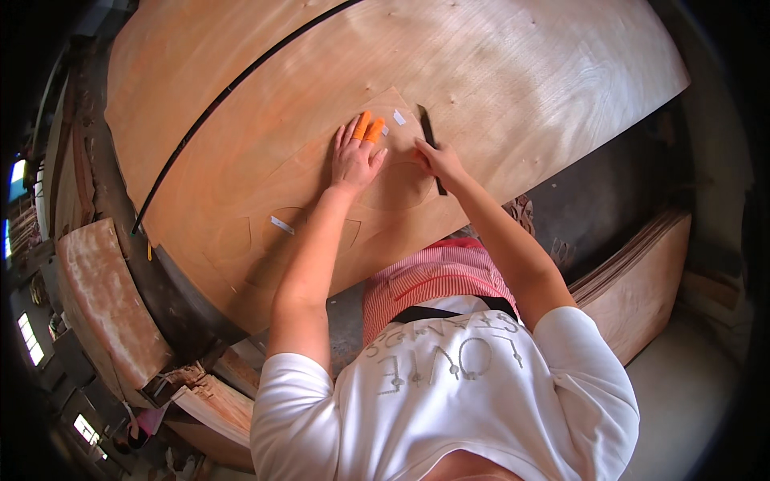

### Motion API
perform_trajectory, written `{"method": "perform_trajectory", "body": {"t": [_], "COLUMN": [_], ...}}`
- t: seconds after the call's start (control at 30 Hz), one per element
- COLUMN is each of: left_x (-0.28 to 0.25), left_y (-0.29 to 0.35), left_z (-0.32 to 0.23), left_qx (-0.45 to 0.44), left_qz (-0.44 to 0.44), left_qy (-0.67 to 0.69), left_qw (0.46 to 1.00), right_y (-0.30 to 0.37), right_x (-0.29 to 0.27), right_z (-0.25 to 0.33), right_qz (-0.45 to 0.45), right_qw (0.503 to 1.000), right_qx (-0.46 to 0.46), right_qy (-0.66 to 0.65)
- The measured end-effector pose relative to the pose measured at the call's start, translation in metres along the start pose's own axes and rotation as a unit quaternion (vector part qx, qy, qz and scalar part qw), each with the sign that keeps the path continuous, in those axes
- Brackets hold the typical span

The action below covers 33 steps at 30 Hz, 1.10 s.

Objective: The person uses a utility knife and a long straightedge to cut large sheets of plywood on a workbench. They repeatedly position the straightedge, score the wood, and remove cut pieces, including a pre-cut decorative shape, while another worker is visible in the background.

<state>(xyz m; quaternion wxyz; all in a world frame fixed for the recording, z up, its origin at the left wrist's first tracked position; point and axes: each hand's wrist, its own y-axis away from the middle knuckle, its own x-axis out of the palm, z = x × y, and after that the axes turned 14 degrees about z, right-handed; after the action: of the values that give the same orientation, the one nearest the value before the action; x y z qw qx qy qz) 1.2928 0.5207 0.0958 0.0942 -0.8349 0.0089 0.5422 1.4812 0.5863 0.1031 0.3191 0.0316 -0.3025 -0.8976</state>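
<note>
A large sheet of pale wood veneer point(513, 88) lies in front of me. My left hand point(358, 160) rests flat on it with the fingers extended, two of them in orange finger covers point(367, 128). Under and beside that hand is a veneer piece with a pointed corner point(391, 100), with small bits of white tape point(399, 118) near it. My right hand point(439, 163) is closed around a dark, flat, blade-like strip point(426, 127) at the right edge of this piece. Its exact kind is unclear. Thin cut lines and another white tape point(282, 225) show nearer my left forearm.
A long thin black strip point(210, 111) crosses the sheet at the left. Stacked veneer sheets point(642, 289) stand below at the right. More wooden boards point(108, 305) and splintered offcuts point(212, 401) are at the left. The sheet's near edge runs just before my waist.
</note>
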Motion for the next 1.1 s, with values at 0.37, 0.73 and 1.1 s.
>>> {"method": "perform_trajectory", "body": {"t": [0.37,0.73,1.1], "left_x": [-0.002,-0.061,-0.112], "left_y": [-0.011,0.091,0.237], "left_z": [-0.017,0.037,0.111], "left_qx": [0.003,-0.275,-0.155], "left_qz": [0.044,-0.034,-0.173], "left_qy": [-0.03,-0.099,-0.066], "left_qw": [0.999,0.956,0.97], "right_y": [0.103,0.153,0.273], "right_x": [-0.082,-0.033,0.148], "right_z": [-0.066,-0.077,-0.216], "right_qz": [-0.081,-0.047,0.205], "right_qw": [0.99,0.999,0.927], "right_qx": [0.048,0.017,0.213], "right_qy": [-0.109,0.008,0.233]}}
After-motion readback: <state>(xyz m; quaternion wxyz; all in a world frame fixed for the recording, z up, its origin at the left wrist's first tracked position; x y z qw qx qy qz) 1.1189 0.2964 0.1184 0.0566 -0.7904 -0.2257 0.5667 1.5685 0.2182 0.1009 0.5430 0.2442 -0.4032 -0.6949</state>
